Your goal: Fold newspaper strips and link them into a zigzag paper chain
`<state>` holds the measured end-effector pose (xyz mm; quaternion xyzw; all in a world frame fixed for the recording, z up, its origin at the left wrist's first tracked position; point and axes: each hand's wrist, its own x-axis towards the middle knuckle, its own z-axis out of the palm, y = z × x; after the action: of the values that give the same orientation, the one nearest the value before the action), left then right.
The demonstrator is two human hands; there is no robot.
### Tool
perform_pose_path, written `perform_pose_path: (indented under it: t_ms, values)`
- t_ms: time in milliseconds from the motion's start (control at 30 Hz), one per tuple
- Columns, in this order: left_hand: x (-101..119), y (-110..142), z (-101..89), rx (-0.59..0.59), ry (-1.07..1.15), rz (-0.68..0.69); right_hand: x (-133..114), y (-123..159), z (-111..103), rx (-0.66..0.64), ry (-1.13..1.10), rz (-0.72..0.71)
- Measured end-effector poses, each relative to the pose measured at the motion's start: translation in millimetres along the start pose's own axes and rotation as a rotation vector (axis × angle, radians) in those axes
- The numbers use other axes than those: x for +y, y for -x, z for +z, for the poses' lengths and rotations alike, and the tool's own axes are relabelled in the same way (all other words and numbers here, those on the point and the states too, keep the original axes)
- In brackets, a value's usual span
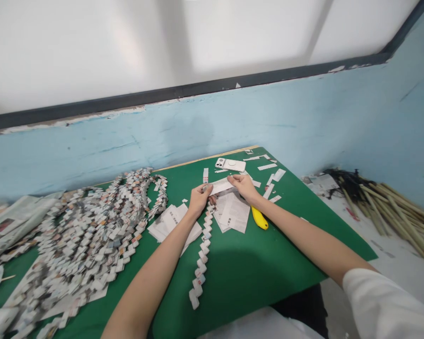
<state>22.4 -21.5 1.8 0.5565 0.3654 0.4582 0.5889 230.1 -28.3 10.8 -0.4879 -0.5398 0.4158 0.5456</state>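
Note:
Between my two hands stretches a strip of newspaper (pixel 221 185). My left hand (pixel 199 200) pinches its left end, and my right hand (pixel 245 187) pinches the other end. A zigzag chain of folded paper (pixel 202 263) hangs down the table from just under my left fingers; whether they also grip it I cannot tell. Below the strip lie loose newspaper sheets (pixel 235 214), with another stack of cut paper (pixel 171 219) left of my left wrist. A yellow banana-shaped object (pixel 259 219) rests beside my right forearm, partly covered by it.
A large heap of folded-paper chains (pixel 95 235) covers the left of the green table (pixel 247 268). Behind my hands lies a white phone (pixel 230 165). Paper scraps (pixel 279 175) are scattered at the right. Bundled sticks (pixel 399 212) lie on the floor beyond the table's right edge.

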Motion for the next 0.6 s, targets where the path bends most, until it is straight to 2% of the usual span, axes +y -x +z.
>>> perform_pose_path:
  t_ms: [133, 367, 600]
  values:
    - [-1, -1, 1.2, -0.012, 0.038, -0.015, 6, -4, -1, 0.035, 0.053, -0.039]
    - [-7, -4, -6.0, 0.004, 0.083, -0.020, 4, -3, 0, -0.102, -0.049, -0.017]
    - [-11, -9, -8.1, 0.067, 0.162, -0.004, 9, -7, -1, -0.007, -0.061, -0.074]
